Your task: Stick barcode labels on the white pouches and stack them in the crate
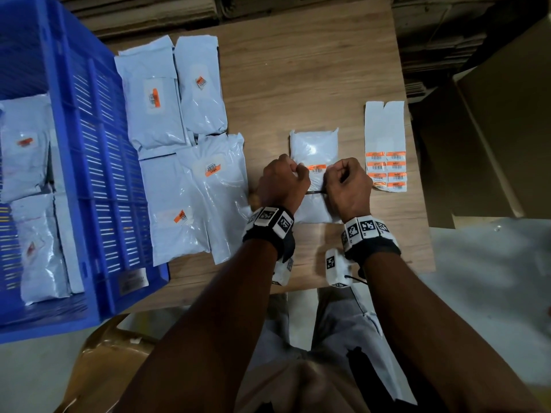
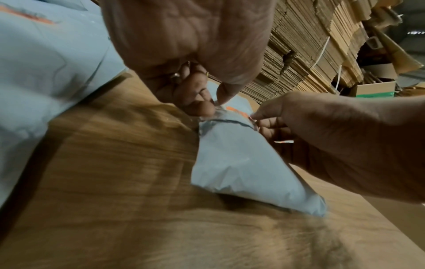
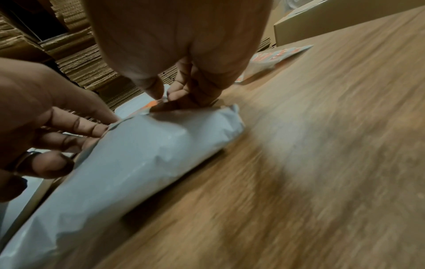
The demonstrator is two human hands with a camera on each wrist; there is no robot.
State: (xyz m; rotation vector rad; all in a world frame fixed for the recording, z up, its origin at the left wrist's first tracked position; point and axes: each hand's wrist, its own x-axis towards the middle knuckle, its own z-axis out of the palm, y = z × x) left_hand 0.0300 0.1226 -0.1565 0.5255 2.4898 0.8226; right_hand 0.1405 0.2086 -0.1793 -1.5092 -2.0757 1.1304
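A white pouch (image 1: 313, 143) lies on the wooden table (image 1: 298, 84) in front of me. An orange barcode label (image 1: 316, 168) sits across its top. My left hand (image 1: 299, 171) pinches the label's left end between thumb and fingers (image 2: 202, 107). My right hand (image 1: 329, 171) pinches the right end, thumb against forefinger (image 3: 151, 89). Both fists rest over the pouch (image 2: 241, 160) and hide its middle. The blue crate (image 1: 98, 162) stands at the left with labelled pouches (image 1: 24, 144) inside.
Several labelled pouches (image 1: 155, 114) lie heaped between the crate and my hands. A label sheet (image 1: 386, 162) with orange barcodes lies right of the pouch. Flattened cardboard stacks (image 2: 310, 54) rise behind the table, and a cardboard box (image 1: 492, 129) stands at the right.
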